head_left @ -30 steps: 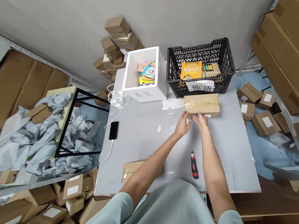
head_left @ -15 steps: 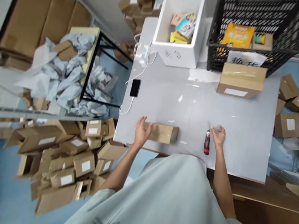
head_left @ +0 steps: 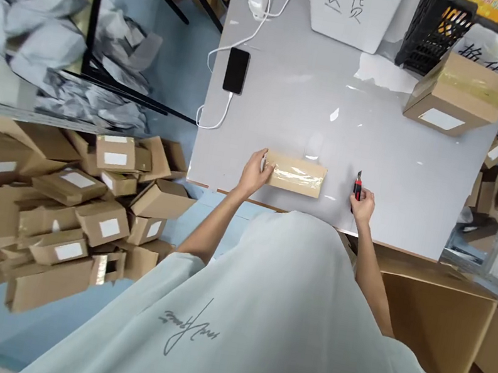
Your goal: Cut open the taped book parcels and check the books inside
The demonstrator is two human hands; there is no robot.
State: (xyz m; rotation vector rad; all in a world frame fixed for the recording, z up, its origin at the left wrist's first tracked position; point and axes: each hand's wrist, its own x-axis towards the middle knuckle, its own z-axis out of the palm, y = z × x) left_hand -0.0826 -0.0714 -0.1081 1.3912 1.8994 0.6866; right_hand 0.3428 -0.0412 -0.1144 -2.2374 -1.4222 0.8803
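Currently, the left hand (head_left: 253,176) clasps the taped carton (head_left: 297,174) near the front edge of the tabletop (head_left: 284,116), right hand (head_left: 363,207) gripping the knife (head_left: 357,190): apparent cutting preparation, calling for blade (head_left: 359,175) alignment.

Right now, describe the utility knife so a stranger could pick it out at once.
Start at the gray table and go to its near edge. Right of the taped cardboard box, the utility knife is in the right hand, blade pointing away from the person. Its red-and-black handle sets it apart from the brown box and black phone.
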